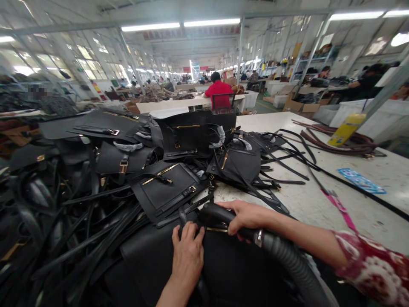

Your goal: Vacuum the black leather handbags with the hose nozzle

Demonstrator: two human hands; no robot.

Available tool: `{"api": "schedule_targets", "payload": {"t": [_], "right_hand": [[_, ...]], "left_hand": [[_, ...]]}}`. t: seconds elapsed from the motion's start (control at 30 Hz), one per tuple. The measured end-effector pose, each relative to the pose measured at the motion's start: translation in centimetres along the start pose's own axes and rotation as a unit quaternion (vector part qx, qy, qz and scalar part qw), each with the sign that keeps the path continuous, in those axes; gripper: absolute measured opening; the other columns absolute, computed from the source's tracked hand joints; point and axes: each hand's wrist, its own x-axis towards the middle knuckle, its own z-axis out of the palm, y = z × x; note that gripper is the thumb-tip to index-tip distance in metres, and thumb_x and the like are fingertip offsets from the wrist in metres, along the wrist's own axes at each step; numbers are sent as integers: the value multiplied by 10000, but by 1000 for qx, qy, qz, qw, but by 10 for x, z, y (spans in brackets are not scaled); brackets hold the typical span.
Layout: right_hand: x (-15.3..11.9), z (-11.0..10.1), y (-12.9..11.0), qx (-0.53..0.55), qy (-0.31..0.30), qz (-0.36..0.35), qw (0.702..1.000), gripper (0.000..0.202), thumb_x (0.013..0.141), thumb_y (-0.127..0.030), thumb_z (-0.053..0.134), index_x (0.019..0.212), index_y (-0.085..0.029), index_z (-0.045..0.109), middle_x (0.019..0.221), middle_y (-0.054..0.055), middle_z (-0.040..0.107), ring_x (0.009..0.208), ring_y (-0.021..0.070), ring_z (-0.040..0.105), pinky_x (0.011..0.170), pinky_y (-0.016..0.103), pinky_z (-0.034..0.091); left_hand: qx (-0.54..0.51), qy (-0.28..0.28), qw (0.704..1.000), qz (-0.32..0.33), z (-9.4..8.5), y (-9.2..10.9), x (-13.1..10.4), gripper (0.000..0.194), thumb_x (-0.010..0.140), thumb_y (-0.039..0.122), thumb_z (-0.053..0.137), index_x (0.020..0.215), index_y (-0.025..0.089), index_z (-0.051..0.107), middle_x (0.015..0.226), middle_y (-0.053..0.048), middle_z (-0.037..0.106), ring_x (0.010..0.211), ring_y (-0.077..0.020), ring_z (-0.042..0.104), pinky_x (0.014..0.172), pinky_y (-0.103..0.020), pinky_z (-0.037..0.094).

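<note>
A black leather bag (243, 264) with a gold zipper lies close in front of me. My left hand (188, 251) rests palm down on it, fingers stretched out over its surface beside a strap. My right hand (244, 217) is closed around a black hose nozzle (215, 214), which points left just above the bag's zipper. From the nozzle's metal clamp, a ribbed black hose (287, 256) runs down to the lower right. Just beyond my hands lies another flat black bag (169, 187) with a gold zipper and a buckle.
More black bags (128, 128) and loose straps (76, 230) are heaped left and ahead. On the white table (319, 204) are brown straps (319, 134), a yellow can (347, 129), a blue card (361, 180) and a pink strap (341, 207). A person in red (220, 94) sits farther back.
</note>
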Motion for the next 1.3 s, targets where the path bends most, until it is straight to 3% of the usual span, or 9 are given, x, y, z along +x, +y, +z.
{"api": "schedule_targets", "payload": {"t": [0.17, 0.33, 0.57, 0.7, 0.83, 1.0, 1.17, 1.23, 1.3], "right_hand": [[15, -16, -15, -32, -41, 38, 998, 697, 554, -95, 630, 1207, -297, 497, 701, -41, 621, 429, 108, 552, 381, 190, 458], [25, -13, -25, -43, -48, 66, 996, 731, 559, -81, 610, 1237, -307, 458, 654, -45, 609, 385, 101, 531, 322, 168, 428], [0, -23, -16, -37, -74, 113, 990, 760, 574, -91, 608, 1277, -298, 406, 667, -26, 631, 411, 118, 553, 331, 189, 461], [2, -21, -3, -5, -76, 67, 995, 740, 569, -96, 631, 1255, -287, 431, 702, -27, 641, 432, 102, 560, 365, 158, 450], [27, -13, 3, 16, -46, 25, 998, 722, 572, -115, 621, 1243, -304, 434, 768, -30, 635, 436, 91, 563, 391, 165, 454], [51, -5, -4, 2, 14, -22, 1000, 732, 539, -97, 655, 1225, -274, 469, 604, -55, 590, 376, 98, 523, 344, 166, 404], [9, -8, -2, 9, 128, -95, 987, 816, 623, -146, 605, 1350, -274, 260, 605, -72, 552, 454, 103, 530, 397, 180, 429], [-17, -5, 7, 8, 150, -108, 983, 822, 629, -158, 609, 1359, -266, 246, 636, -67, 549, 452, 98, 516, 397, 186, 430], [-42, 4, 20, 10, 156, -102, 982, 837, 629, -155, 609, 1370, -256, 231, 648, -60, 552, 443, 99, 503, 398, 197, 433]], "left_hand": [[-23, 24, 999, 10, 8, -4, -6, 351, 739, 79, 456, 1010, 237, 613, 1057, -68, 583, 1127, -255, 440, 989, -496, 213], [-48, 25, 999, 7, 11, -7, -7, 350, 754, 72, 430, 1011, 230, 608, 1041, -63, 576, 1130, -238, 434, 995, -476, 218], [-52, 48, 997, 22, 14, -8, -9, 329, 745, 99, 477, 1009, 245, 609, 1028, -56, 577, 1127, -249, 431, 996, -495, 210], [-57, 45, 997, 18, 13, -7, -8, 331, 740, 86, 464, 992, 239, 615, 1018, -59, 584, 1121, -253, 441, 990, -506, 216], [-58, 24, 998, 13, 10, -4, -4, 333, 752, 83, 433, 985, 230, 619, 1004, -66, 591, 1126, -254, 447, 990, -512, 229], [-53, 21, 998, 36, -4, -7, -4, 337, 744, 80, 425, 961, 234, 631, 1009, -71, 597, 1134, -255, 450, 978, -512, 279], [43, 103, 994, -4, -30, -30, -53, 420, 714, 70, 450, 1070, 248, 586, 1244, -122, 471, 1202, -300, 374, 915, -501, 351], [51, 122, 991, -35, -28, -37, -89, 418, 713, 108, 478, 1095, 252, 570, 1206, -127, 491, 1120, -287, 451, 822, -435, 431], [15, 102, 993, -56, -13, -37, -129, 369, 707, 145, 508, 1041, 272, 600, 1080, -105, 564, 967, -243, 543, 718, -351, 474]]}}
